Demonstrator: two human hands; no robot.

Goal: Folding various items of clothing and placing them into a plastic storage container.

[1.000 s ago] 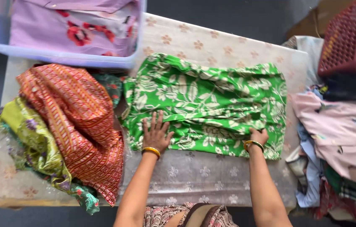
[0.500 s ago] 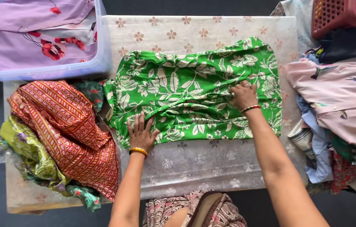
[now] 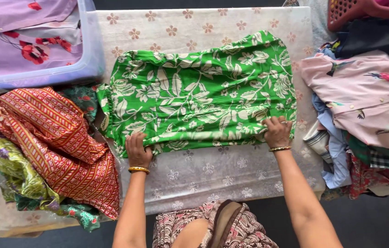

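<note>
Head view, items as they are lying now:

- Green leaf-print garment point(image 3: 199, 92): lying spread across the middle of the table point(image 3: 231, 174), its near edge doubled over. It is looking thin, soft and light, likely to slide and crease; best taken at the folded near edge or the corners.
- Left hand point(image 3: 138, 149): pressing on the garment's near left corner, fingers curled over the fold and apparently pinching it.
- Right hand point(image 3: 278, 131): gripping the near right corner, fingers closed on the cloth.
- Pale plastic tub point(image 3: 88, 59): sitting at the far left, holding lilac floral fabric.
- Red striped cloth point(image 3: 56, 142): lying heaped at left over yellow-green cloth.
- Pink bird-print shirt point(image 3: 364, 96): topping a mixed pile at right.
- Red plastic basket point(image 3: 355, 11): showing at the far right corner.
- Labels and signs: none showing.
</note>
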